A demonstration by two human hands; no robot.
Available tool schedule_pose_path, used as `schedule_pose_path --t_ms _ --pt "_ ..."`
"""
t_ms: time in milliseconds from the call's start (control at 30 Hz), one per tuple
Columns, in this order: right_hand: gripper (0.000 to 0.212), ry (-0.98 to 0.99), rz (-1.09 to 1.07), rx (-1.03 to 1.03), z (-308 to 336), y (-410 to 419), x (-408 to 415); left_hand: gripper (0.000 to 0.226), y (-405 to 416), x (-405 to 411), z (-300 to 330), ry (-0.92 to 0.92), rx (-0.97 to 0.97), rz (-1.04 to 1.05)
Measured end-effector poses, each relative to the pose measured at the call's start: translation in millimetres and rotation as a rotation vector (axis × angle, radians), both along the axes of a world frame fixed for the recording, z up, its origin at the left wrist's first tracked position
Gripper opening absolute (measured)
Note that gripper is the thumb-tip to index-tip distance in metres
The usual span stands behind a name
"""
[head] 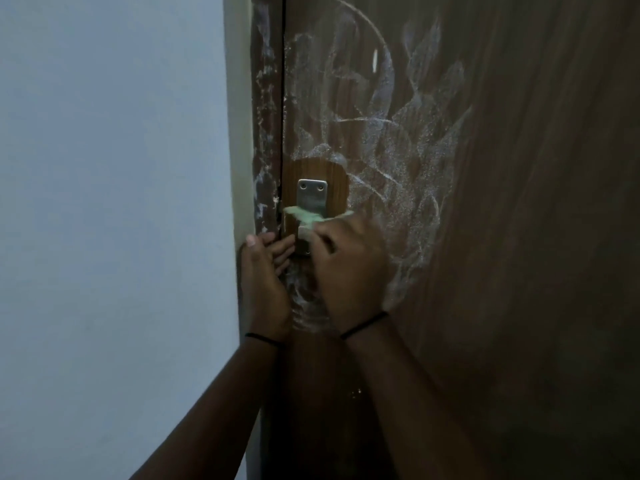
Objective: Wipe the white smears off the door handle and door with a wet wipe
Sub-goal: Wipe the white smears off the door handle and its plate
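Note:
A brown wooden door (519,202) fills the right of the view, covered in white smears (398,133) above and to the right of the metal door handle (312,199). A clean patch of wood surrounds the handle's top plate. My right hand (349,268) grips a pale green wet wipe (304,216) and presses it across the middle of the handle. My left hand (265,282) rests against the door's edge beside the handle's lower end, fingers reaching toward the handle. The handle's lower part is hidden behind my hands.
The brown door frame (265,116) to the left of the door gap carries white smears too. A pale wall (104,202) takes up the left side. More smears show on the door below the handle between my hands.

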State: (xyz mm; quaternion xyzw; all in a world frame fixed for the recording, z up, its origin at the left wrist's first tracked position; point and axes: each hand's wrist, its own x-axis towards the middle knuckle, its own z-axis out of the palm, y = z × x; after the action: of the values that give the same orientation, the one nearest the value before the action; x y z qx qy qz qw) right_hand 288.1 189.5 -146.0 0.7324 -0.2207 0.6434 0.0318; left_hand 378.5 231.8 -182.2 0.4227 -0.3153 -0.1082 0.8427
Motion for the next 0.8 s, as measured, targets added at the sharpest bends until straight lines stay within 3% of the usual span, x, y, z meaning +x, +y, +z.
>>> schedule_pose_path --t_ms 167,467,533,667,733,800 --pt "0.006 0.058 0.033 -0.185 -5.2 -0.4 13.8 0.054 6.9 0.6 -0.6 -0.002 -0.066 -0.055" --pt "0.018 0.048 0.036 -0.323 -21.2 -57.6 -54.8 0.066 3.7 -4.1 -2.1 -0.027 0.059 0.050" --pt "0.018 -0.017 0.051 -0.161 -23.8 -60.9 -68.8 0.060 5.6 -6.4 0.2 -0.032 0.074 0.073" --pt "0.020 -0.494 0.485 0.622 -10.3 -45.6 -78.2 0.051 9.0 -12.8 4.0 -0.048 0.123 0.089" --pt "0.019 -0.574 0.605 0.765 2.1 -36.3 -73.5 0.041 9.1 -16.3 7.2 -0.051 0.145 0.132" --pt "0.019 -0.530 0.671 0.852 11.8 -24.3 -61.5 0.034 9.3 -19.3 10.6 -0.060 0.161 0.173"
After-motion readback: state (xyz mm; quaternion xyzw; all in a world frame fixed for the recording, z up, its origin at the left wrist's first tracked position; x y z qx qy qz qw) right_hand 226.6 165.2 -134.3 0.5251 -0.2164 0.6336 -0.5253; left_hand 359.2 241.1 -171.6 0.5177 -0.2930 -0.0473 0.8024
